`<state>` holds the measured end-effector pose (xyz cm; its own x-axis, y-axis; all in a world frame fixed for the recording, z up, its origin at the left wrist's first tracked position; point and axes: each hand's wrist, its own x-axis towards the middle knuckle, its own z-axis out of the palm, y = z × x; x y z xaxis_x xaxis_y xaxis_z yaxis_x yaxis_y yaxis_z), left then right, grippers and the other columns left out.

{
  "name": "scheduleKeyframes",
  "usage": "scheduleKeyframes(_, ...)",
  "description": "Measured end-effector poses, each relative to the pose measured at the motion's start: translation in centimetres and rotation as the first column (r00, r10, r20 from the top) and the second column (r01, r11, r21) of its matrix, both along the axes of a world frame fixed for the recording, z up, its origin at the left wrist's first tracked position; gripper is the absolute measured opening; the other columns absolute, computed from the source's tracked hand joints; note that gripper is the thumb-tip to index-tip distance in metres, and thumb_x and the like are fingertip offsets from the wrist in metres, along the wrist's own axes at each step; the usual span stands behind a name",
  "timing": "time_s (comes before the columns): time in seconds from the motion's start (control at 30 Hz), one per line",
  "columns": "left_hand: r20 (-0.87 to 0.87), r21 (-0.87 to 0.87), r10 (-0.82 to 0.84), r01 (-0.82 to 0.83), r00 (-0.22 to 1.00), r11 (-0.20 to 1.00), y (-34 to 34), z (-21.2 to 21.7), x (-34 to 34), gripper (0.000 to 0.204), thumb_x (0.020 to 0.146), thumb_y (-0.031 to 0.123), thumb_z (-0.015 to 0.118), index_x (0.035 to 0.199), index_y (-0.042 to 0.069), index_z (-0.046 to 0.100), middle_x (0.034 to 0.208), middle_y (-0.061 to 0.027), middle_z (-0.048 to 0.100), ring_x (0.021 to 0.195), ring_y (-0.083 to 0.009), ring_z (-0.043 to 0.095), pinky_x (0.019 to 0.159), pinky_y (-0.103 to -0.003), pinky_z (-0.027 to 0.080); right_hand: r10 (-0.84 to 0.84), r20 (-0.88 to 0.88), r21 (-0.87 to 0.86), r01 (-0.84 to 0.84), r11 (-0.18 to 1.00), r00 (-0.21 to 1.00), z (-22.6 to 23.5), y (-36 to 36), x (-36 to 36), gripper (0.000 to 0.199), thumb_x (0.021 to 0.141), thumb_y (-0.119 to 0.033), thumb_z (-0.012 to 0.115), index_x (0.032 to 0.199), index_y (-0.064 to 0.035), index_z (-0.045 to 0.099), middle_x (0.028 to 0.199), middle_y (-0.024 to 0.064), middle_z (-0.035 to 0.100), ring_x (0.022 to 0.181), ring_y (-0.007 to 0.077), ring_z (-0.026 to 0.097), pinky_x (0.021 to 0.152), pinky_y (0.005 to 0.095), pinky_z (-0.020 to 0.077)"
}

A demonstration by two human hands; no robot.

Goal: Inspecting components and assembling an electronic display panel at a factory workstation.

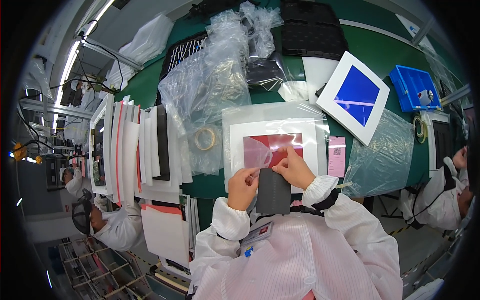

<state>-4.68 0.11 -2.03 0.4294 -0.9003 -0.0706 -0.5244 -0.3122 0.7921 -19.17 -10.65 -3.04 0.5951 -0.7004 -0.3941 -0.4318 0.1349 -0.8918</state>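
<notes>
A green worktable (385,55) fills the upper part of the view, and on it lie heaps of crumpled clear plastic bags (215,75), too tangled to count. At the far edge sit two black moulded trays (310,30), one behind the other. To the left stands a row of upright white cards and sleeves (130,145), more than ten, with one black sheet among them. In front of the person lies one white frame with a red square centre (275,145), resting inside a clear flat bag; a second white frame, this one with a blue square centre (354,96), lies tilted to the right of it. Beside that one sits one blue plastic bin (414,88) holding a small round object. One flat clear bag (382,155) is spread at the right edge of the table. One dark rectangular panel (273,191) is held upright at the near edge of the red frame, between both hands. The left hand (243,187) pinches the panel's upper left corner with thumb and forefinger. The right hand (295,167) grips the upper right corner, fingers bent together, its fingertips over the red square. One pink card (337,156) lies just right of the red frame. One roll of clear tape (205,138) lies left of the frame, under plastic.
</notes>
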Motion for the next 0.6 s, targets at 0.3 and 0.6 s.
scheduleKeyframes(0.3,-0.099,0.035,-0.115,0.119,0.988,0.992,1.0,1.6,-0.2,0.028,0.069,-0.005,0.061,0.096,0.0,0.063,0.081,-0.008,0.062,0.062,-0.0109,0.056,0.06,-0.022,0.047,-0.208,-0.003,-0.228,0.202,0.952,0.978,-0.6,-1.1,0.0,0.041,0.075,-0.005,0.062,0.11,-0.0018,0.041,0.065,0.0122,0.061,0.064,0.0269,0.062,0.06,0.0335,0.0471)
scheduleKeyframes(0.6,-0.435,0.04,0.0,0.019,0.9,0.999,-0.1,3.6,-2.7,0.014,0.08,-0.003,0.057,0.091,-0.002,0.064,0.077,-0.0065,0.063,0.061,-0.0067,0.052,0.053,-0.019,0.041,-0.213,0.075,-0.319,0.226,0.92,0.974,-0.5,1.0,2.8,0.031,0.076,-0.004,0.054,0.105,-0.0026,0.043,0.071,0.0144,0.058,0.06,0.031,0.059,0.058,0.0398,0.0474)
